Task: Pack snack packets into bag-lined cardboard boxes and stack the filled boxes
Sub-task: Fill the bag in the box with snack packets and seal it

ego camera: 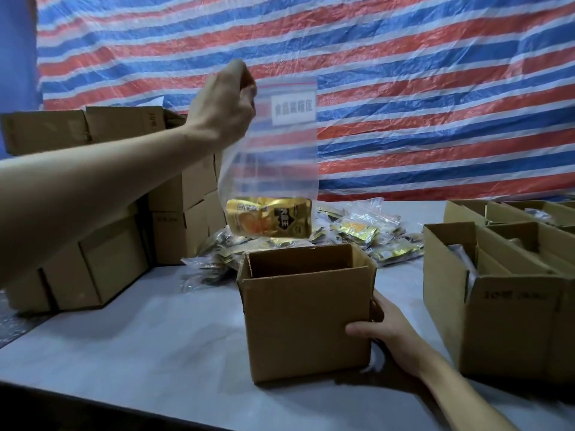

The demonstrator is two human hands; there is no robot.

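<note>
My left hand (pixel 228 102) is raised high and pinches the top corner of a clear zip bag (pixel 280 157). The bag hangs straight down with a gold snack packet (pixel 269 220) lying in its bottom. It hovers just above an open cardboard box (pixel 306 318) standing on the grey table. The box's inside looks bare brown, with no bag lining visible. My right hand (pixel 385 331) grips the box's right front corner, thumb on the front face, fingers round the side.
A heap of bagged snack packets (pixel 357 234) lies behind the box. Closed cardboard boxes (pixel 102 259) are stacked at the left. Open boxes (pixel 504 293) holding packets stand at the right. A striped tarp (pixel 404 88) hangs behind the table (pixel 149 343).
</note>
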